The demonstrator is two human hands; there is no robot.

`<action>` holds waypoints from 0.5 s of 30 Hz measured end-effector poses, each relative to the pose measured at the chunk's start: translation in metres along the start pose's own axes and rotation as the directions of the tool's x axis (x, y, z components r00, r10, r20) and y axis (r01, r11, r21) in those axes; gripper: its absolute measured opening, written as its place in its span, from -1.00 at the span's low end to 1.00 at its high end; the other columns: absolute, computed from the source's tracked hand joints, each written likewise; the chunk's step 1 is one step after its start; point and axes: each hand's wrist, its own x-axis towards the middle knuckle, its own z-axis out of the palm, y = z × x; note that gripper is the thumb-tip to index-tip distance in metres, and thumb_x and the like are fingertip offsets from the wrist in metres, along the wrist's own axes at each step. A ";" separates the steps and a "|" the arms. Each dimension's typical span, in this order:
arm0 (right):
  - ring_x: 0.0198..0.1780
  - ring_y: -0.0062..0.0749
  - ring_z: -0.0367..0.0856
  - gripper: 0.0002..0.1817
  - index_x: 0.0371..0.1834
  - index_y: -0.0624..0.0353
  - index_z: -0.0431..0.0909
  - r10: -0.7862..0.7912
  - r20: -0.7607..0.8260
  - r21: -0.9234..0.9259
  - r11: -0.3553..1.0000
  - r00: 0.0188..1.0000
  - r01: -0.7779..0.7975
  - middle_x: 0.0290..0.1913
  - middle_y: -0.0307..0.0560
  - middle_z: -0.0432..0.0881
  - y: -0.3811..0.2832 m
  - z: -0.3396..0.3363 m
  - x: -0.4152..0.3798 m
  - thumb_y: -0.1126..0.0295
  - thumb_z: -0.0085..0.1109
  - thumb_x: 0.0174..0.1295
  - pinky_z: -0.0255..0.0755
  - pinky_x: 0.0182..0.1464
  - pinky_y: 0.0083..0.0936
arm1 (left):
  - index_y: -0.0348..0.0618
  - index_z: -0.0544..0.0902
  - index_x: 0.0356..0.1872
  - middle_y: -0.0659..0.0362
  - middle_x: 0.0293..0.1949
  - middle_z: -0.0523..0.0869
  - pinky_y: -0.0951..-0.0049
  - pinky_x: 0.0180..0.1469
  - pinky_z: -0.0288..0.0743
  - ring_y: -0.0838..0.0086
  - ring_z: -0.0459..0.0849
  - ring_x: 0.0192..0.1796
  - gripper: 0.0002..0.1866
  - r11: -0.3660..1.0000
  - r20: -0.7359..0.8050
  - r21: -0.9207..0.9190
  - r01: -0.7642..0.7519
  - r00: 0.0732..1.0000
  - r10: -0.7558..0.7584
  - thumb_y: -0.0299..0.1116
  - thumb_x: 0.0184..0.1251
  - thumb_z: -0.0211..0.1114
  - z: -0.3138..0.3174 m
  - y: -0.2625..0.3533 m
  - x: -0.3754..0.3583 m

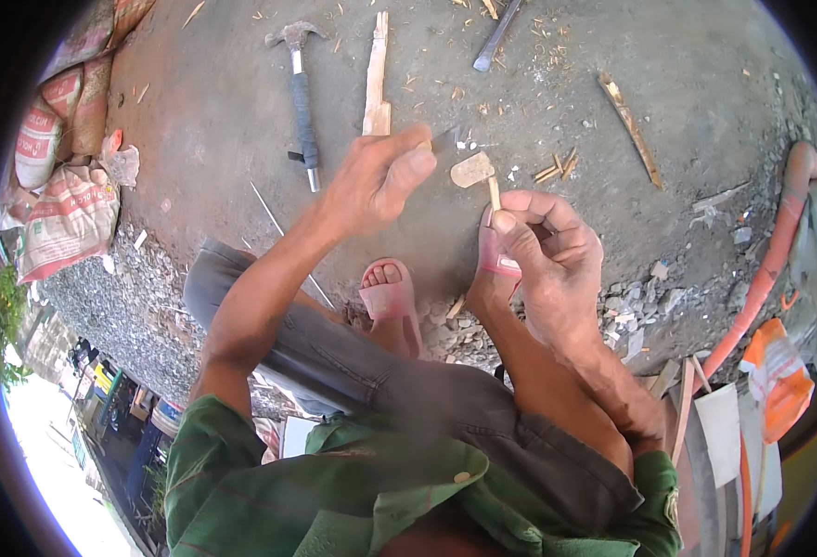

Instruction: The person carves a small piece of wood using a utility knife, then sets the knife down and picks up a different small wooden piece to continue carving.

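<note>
Off left, sacks (pixel 70 218), contents hidden — left hand (pixel 379 178) grips a blurred blade (pixel 446 139) — right hand (pixel 555 255) pinches a slim stick (pixel 494 191).

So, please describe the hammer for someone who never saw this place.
On the ground, just beyond the left hand, lies a claw hammer, its metal head at the far end. Its dark-wrapped handle sets it apart from the pale wood strip beside it.

On the ground (pixel 204 111) lie one hammer (pixel 302 102), one thin rod (pixel 278 224), one flat metal bar (pixel 496 39) and two long wood pieces (pixel 377 70). Two pink sandals (pixel 388 299) rest there. Overlapping sacks (pixel 72 213) at its left edge cannot be counted surely.
</note>
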 end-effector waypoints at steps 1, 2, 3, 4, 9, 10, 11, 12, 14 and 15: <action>-0.29 -0.70 0.47 -0.82 -0.07 0.25 0.60 -0.005 -0.021 -0.019 1.000 1.000 0.005 -0.32 -0.29 0.63 0.000 0.000 0.000 0.51 0.22 0.27 0.34 -0.19 -0.69 | -0.38 0.52 -0.26 -0.01 -0.57 0.41 0.25 -0.44 0.33 0.11 0.47 -0.54 -0.42 0.999 0.008 -0.016 -0.040 0.999 0.040 0.11 0.42 -0.02 0.001 0.006 -0.004; -0.29 -0.70 0.47 -0.81 -0.06 0.24 0.60 -0.008 -0.042 -0.036 0.999 0.999 0.007 -0.31 -0.29 0.64 0.000 -0.001 -0.001 0.50 0.21 0.27 0.34 -0.18 -0.69 | -0.41 0.51 -0.25 0.04 -0.57 0.39 0.30 -0.44 0.31 0.20 0.45 -0.56 -0.38 0.996 0.017 -0.032 -0.077 0.997 0.078 0.13 0.42 -0.07 0.002 0.008 -0.007; -0.28 -0.70 0.47 -0.81 -0.06 0.25 0.60 -0.009 -0.047 -0.022 1.000 0.999 0.008 -0.31 -0.28 0.64 0.001 -0.001 -0.001 0.51 0.21 0.27 0.34 -0.18 -0.68 | -0.39 0.49 -0.28 0.04 -0.57 0.38 0.29 -0.45 0.31 0.19 0.43 -0.57 -0.41 0.993 0.037 -0.020 -0.114 0.993 0.115 0.12 0.42 -0.05 0.005 0.008 -0.008; -0.28 -0.69 0.48 -0.80 -0.05 0.26 0.60 -0.010 -0.052 -0.008 1.000 0.999 0.010 -0.30 -0.28 0.64 0.001 0.000 -0.001 0.51 0.20 0.28 0.34 -0.19 -0.68 | -0.37 0.48 -0.30 0.04 -0.57 0.37 0.29 -0.46 0.30 0.19 0.42 -0.57 -0.43 0.988 0.056 -0.009 -0.151 0.987 0.152 0.10 0.42 -0.03 0.008 0.008 -0.009; -0.27 -0.69 0.51 -0.78 -0.02 0.30 0.60 0.013 0.033 0.038 0.999 0.999 -0.014 -0.28 -0.24 0.64 0.002 -0.003 0.001 0.55 0.15 0.27 0.36 -0.20 -0.69 | -0.30 0.50 -0.30 0.00 -0.55 0.45 0.25 -0.49 0.35 0.09 0.47 -0.55 -0.54 0.951 0.164 0.099 -0.294 0.947 0.276 0.02 0.36 0.10 0.017 0.013 -0.011; -0.27 -0.68 0.52 -0.77 -0.02 0.30 0.60 0.025 0.057 0.061 0.998 0.998 -0.028 -0.29 -0.23 0.64 0.005 -0.004 0.002 0.57 0.14 0.27 0.37 -0.20 -0.69 | -0.27 0.52 -0.31 -0.01 -0.56 0.50 0.24 -0.50 0.37 0.09 0.51 -0.55 -0.59 0.943 0.154 0.108 -0.314 0.943 0.296 -0.02 0.32 0.17 0.019 0.014 -0.010; -0.26 -0.67 0.53 -0.76 -0.01 0.31 0.60 0.037 0.083 0.083 0.996 0.996 -0.044 -0.29 -0.22 0.64 0.007 -0.004 0.002 0.58 0.13 0.26 0.38 -0.20 -0.70 | -0.23 0.53 -0.32 -0.01 -0.56 0.54 0.23 -0.51 0.39 0.08 0.55 -0.54 -0.63 0.936 0.144 0.119 -0.331 0.938 0.314 -0.06 0.28 0.23 0.020 0.015 -0.010; -0.26 -0.66 0.55 -0.75 -0.01 0.31 0.60 0.048 0.092 0.116 0.991 0.995 -0.058 -0.29 -0.21 0.64 0.010 -0.005 0.001 0.60 0.11 0.26 0.40 -0.20 -0.69 | -0.24 0.54 -0.32 -0.01 -0.56 0.55 0.23 -0.52 0.39 0.08 0.56 -0.55 -0.64 0.942 0.142 0.109 -0.318 0.943 0.301 -0.07 0.28 0.24 0.021 0.015 -0.010; -0.26 -0.63 0.58 -0.73 0.00 0.33 0.61 0.065 0.110 0.180 0.980 0.992 -0.084 -0.29 -0.20 0.65 0.013 -0.006 0.000 0.63 0.08 0.25 0.43 -0.20 -0.68 | -0.24 0.55 -0.33 -0.01 -0.55 0.56 0.23 -0.52 0.39 0.09 0.56 -0.55 -0.64 0.952 0.137 0.088 -0.293 0.950 0.280 -0.08 0.27 0.25 0.024 0.013 -0.010; -0.26 -0.61 0.59 -0.73 0.00 0.33 0.61 0.079 0.104 0.201 0.975 0.991 -0.099 -0.29 -0.19 0.65 0.013 -0.005 0.000 0.64 0.08 0.25 0.44 -0.20 -0.67 | -0.27 0.56 -0.29 -0.02 -0.53 0.56 0.23 -0.50 0.41 0.08 0.56 -0.53 -0.62 0.951 0.157 0.097 -0.293 0.948 0.276 -0.06 0.30 0.21 0.024 0.014 -0.010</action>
